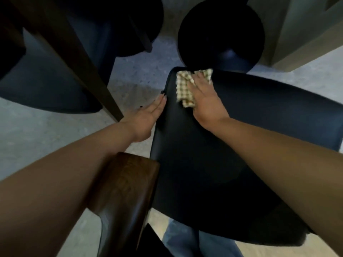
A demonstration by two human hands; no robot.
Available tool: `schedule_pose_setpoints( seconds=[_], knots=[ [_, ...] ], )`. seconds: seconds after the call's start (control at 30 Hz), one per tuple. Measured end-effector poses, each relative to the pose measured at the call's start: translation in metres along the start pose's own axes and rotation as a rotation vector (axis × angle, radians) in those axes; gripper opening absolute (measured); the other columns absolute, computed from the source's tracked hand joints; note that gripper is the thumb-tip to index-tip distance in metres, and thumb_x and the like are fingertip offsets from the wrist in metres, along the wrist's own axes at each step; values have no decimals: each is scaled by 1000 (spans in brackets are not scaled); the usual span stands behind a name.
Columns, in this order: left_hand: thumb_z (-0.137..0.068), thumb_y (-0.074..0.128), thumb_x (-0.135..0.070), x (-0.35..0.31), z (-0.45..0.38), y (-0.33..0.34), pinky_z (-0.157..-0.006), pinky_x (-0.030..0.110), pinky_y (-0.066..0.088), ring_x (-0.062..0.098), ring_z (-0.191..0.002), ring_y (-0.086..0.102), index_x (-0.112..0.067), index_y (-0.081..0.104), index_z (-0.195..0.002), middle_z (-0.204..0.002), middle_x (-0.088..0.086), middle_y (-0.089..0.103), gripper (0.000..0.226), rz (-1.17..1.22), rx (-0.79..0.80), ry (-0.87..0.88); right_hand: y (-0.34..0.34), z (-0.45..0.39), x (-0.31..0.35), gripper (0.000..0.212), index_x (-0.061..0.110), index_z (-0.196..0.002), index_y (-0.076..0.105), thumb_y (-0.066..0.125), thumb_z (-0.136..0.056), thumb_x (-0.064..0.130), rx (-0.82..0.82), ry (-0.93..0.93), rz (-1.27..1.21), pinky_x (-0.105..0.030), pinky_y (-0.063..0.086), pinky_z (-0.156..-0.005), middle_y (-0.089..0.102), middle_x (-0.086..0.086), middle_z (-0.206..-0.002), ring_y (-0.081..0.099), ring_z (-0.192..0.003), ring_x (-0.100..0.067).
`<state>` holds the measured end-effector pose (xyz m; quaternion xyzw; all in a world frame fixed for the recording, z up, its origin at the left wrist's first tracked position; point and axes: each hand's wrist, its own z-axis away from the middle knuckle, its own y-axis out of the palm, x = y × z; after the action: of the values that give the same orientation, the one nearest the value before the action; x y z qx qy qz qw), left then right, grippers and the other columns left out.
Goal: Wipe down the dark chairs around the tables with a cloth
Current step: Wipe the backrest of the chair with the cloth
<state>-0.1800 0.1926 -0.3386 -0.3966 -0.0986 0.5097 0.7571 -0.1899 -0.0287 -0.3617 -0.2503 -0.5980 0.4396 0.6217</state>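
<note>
A dark padded chair seat fills the middle of the view below me. My right hand lies flat on a yellow checked cloth and presses it onto the seat's far left corner. My left hand rests with straight fingers against the seat's left edge. The chair's brown wooden backrest rises near me at the lower left, partly under my left forearm.
A dark wooden table leg slants across the upper left. Other dark chairs stand at left under the table. A round black table base sits just beyond the seat. Pale floor lies around; a grey wall corner is upper right.
</note>
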Motion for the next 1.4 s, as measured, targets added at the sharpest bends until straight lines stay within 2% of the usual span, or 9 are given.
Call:
schedule_pose_setpoints(
  seconds=[0.23,0.33,0.63,0.73,0.8,1.0,1.2,1.3,1.4],
  knots=[
    [-82,57,5,5,0,-4,-117,33,8,18,-149,-3,-21,-31,-146,-153,-6,-38,112,-132,6,28,47,88,50,52,-3,-142,34,46,-91,-5,274,-447,14,-52,12,-117,33,-26,-148,27,-140,-40],
    [-81,59,4,-1,1,-9,-112,29,1,14,-146,-10,-20,-30,-146,-153,-5,-39,113,-152,-36,36,59,139,63,53,9,-151,13,31,-101,10,519,-611,80,-40,-7,-119,12,-11,-159,4,-147,-28],
    [-84,53,2,-28,-19,-43,-111,36,36,14,-140,-29,-18,-25,-149,-143,-9,-50,103,-263,54,120,51,157,31,47,23,-151,22,25,-104,23,609,-1058,250,-35,12,-119,22,0,-158,14,-146,-21],
    [-86,50,-1,-34,-29,-58,-116,38,28,19,-145,-24,-16,-18,-151,-155,1,-34,95,-380,132,138,10,89,-2,45,7,-148,28,32,-104,16,467,-891,191,-25,-3,-116,26,-15,-155,20,-144,-30],
    [-85,49,3,-37,-33,-68,-118,39,23,18,-147,-18,-20,-13,-153,-158,0,-28,94,-375,183,119,-24,46,-25,41,-2,-137,46,47,-97,6,266,-614,115,-37,17,-116,43,-27,-142,38,-133,-41],
    [-89,52,-2,-55,-36,-78,-120,40,19,23,-148,-14,-17,-12,-153,-158,5,-26,92,-441,281,38,-56,2,-65,63,-2,-146,27,45,-86,-11,48,20,192,-35,1,-119,20,-25,-153,12,-145,-35],
    [-91,51,-12,-73,-32,-74,-117,45,24,34,-147,-12,-4,-15,-151,-156,17,-26,90,-597,307,3,15,109,9,31,16,-133,43,40,-102,11,84,-138,-294,-28,34,-111,58,2,-127,51,-121,-10],
    [-93,52,-17,-83,-34,-73,-117,47,25,40,-146,-10,2,-13,-149,-155,24,-25,89,-619,310,-31,51,185,16,43,14,-144,35,21,-103,19,332,-704,36,-36,18,-118,36,-8,-150,29,-141,-25],
    [-93,58,-34,-90,-33,-71,-117,48,24,44,-144,-12,6,-14,-148,-153,29,-26,98,-633,328,-62,63,232,6,47,11,-143,40,43,-97,19,437,-820,170,-42,32,-112,41,-8,-148,32,-140,-25]
  ],
)
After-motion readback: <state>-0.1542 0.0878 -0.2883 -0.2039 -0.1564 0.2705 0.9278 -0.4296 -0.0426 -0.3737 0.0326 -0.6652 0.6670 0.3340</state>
